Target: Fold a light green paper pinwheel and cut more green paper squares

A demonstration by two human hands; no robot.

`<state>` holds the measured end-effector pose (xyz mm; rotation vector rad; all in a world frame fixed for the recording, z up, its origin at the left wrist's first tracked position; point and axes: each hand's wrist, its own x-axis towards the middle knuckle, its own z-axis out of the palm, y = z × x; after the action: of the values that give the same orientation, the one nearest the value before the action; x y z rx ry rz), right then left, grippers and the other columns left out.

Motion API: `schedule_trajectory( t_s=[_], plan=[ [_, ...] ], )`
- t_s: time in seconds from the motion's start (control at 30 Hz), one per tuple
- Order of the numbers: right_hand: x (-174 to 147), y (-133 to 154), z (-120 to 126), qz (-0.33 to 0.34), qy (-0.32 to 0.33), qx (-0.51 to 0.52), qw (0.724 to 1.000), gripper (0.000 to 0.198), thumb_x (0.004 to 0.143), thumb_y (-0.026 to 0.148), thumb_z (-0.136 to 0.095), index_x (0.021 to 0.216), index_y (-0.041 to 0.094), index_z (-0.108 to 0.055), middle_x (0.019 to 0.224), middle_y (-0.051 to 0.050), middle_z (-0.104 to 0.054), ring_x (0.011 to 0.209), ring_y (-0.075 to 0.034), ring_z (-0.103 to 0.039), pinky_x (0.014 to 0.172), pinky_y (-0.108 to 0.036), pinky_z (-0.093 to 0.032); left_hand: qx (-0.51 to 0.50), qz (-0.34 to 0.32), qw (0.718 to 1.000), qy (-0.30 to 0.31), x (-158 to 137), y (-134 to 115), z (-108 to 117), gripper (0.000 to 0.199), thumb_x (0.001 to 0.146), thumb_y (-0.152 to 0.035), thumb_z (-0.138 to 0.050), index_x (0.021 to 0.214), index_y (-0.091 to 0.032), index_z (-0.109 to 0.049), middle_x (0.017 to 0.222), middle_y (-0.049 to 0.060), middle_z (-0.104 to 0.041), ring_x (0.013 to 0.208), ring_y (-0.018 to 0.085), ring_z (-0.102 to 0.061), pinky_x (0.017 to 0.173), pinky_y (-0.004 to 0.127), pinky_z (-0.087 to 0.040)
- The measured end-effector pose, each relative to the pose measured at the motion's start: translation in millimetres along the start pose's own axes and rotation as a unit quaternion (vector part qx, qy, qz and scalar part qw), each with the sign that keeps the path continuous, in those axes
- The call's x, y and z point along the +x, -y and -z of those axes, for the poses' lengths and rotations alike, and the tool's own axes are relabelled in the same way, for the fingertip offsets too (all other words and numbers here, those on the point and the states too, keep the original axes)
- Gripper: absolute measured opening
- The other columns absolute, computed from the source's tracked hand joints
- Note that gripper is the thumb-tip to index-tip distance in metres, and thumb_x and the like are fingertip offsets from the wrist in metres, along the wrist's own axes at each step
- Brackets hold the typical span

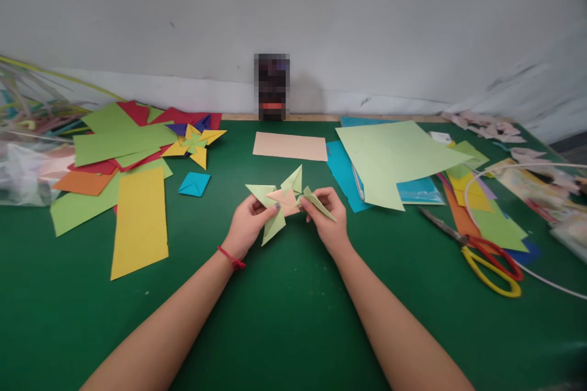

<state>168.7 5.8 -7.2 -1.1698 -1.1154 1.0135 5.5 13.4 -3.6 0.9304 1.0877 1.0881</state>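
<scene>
A: Where was the folded paper star (284, 201)?

B: Just above the middle of the worktop (284, 317), held up between both hands. The left hand (247, 226) pinched its 8 o'clock side, thumb on top; the right hand (328, 220) was closed on the green point at 3 o'clock. Both hands were clamped on it, close together.

A: What looked risky?

B: I'd judge the tucked flaps. A tug from the right hand on that loose point could have slid it out of the peach centre, and the whole piece might have sprung open. Too hard a pinch could also have creased a point. The scissors (486, 256) lay at 4 o'clock, well apart, blades facing inward, so a careless reach that way could have met them.

A: Counts?

B: One star in hand, showing four green points. One finished yellow-and-green pinwheel (195, 143) at 10 o'clock. One small blue folded square (194, 184) at 9 o'clock, nearer. One peach sheet (290, 146) at 12 o'clock. One big pale green sheet (389, 159) at 2 o'clock, over blue paper. One long yellow strip (140, 220) at 9 o'clock. One pair of scissors. One red cord on the left wrist (232, 258). The loose sheets heaped at far left overlapped too much to count.
</scene>
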Motion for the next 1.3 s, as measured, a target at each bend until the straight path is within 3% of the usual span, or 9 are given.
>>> schedule_trajectory(
  t_s=[0.13, 0.33, 0.63, 0.9, 1.13, 1.3],
  plan=[
    [-1.2, -0.1, 0.2, 0.029, 0.007, -0.032, 0.999, 0.016, 0.071, 0.027, -0.066, 0.075, 0.021, -0.052, 0.07, 0.003, -0.054, 0.051, -0.008, -0.048, 0.044, -0.022, -0.041, -0.007, -0.001, 1.0, -0.001, 0.2, -0.3, 0.5, 0.037, 0.066, -0.028, -0.069, 0.099, -0.013, -0.059, 0.104, 0.01, -0.065, 0.094, 0.023, -0.06, 0.08, 0.034, -0.049],
    [-2.7, -1.2, -0.8, 0.064, 0.027, -0.042, 0.997, 0.013, 0.074, 0.026, -0.064, 0.076, 0.021, -0.051, 0.079, 0.0, -0.054, 0.065, -0.012, -0.052, 0.053, -0.024, -0.044, -0.019, 0.001, 1.0, -0.01, 0.0, -1.5, -0.4, 0.04, 0.065, -0.028, -0.07, 0.1, -0.013, -0.059, 0.103, 0.011, -0.065, 0.093, 0.023, -0.061, 0.082, 0.036, -0.048],
    [-3.5, 0.7, -4.4, 0.032, 0.023, -0.03, 0.999, 0.017, 0.073, 0.029, -0.064, 0.075, 0.021, -0.05, 0.075, 0.003, -0.053, 0.052, -0.008, -0.047, 0.046, -0.023, -0.04, -0.03, -0.009, 0.999, -0.009, 1.1, 0.1, 0.7, 0.037, 0.067, -0.026, -0.069, 0.1, -0.013, -0.059, 0.107, 0.011, -0.064, 0.096, 0.022, -0.059, 0.084, 0.034, -0.047],
    [-2.0, 0.6, -3.3, 0.011, 0.013, -0.054, 0.998, 0.018, 0.07, 0.032, -0.067, 0.072, 0.02, -0.052, 0.065, 0.004, -0.053, 0.053, -0.01, -0.048, 0.051, -0.025, -0.039, -0.04, -0.018, 0.999, -0.004, 2.3, 3.0, 2.7, 0.037, 0.068, -0.027, -0.068, 0.102, -0.014, -0.058, 0.109, 0.011, -0.063, 0.098, 0.023, -0.059, 0.085, 0.036, -0.046],
    [-2.3, 1.4, -7.6, 0.017, 0.022, 0.009, 1.0, 0.021, 0.069, 0.029, -0.068, 0.067, 0.02, -0.049, 0.074, 0.002, -0.053, 0.054, -0.01, -0.048, 0.05, -0.025, -0.041, -0.029, -0.015, 0.999, 0.007, 2.8, 1.5, 1.8, 0.038, 0.068, -0.027, -0.068, 0.101, -0.014, -0.059, 0.107, 0.011, -0.064, 0.098, 0.023, -0.059, 0.085, 0.037, -0.046],
    [-2.1, -0.7, -9.7, 0.017, 0.032, -0.004, 0.999, 0.024, 0.069, 0.03, -0.067, 0.065, 0.02, -0.046, 0.078, 0.0, -0.053, 0.064, -0.012, -0.053, 0.054, -0.026, -0.045, -0.018, -0.012, 1.0, 0.008, 2.9, 1.9, 1.9, 0.039, 0.067, -0.029, -0.069, 0.101, -0.014, -0.059, 0.108, 0.011, -0.064, 0.098, 0.023, -0.059, 0.084, 0.036, -0.047]
  ],
)
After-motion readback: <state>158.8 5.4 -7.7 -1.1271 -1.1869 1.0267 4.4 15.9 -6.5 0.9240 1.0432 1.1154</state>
